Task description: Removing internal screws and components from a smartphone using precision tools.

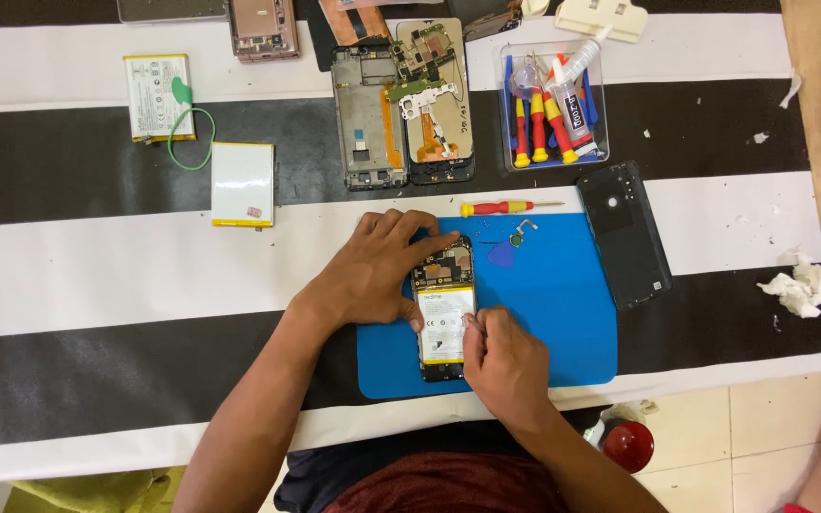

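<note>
The opened phone (444,309) lies on the blue mat (563,313), its long axis running away from the person, straight ahead between both hands. The left hand (377,266) holds it by the upper end and left edge; the right hand (505,361) pinches a thin tool, too small to identify, at the battery's right edge. Beyond the phone lies a red-and-yellow screwdriver (505,206); farther off, a clear tray of tools (555,103). Left of the phone, two loose white batteries (242,183) rest on the striped bench (97,266).

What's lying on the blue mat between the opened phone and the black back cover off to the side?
In the head view, a blue triangular pick and a small metal part lie on the blue mat between the opened phone and the black back cover.
</note>
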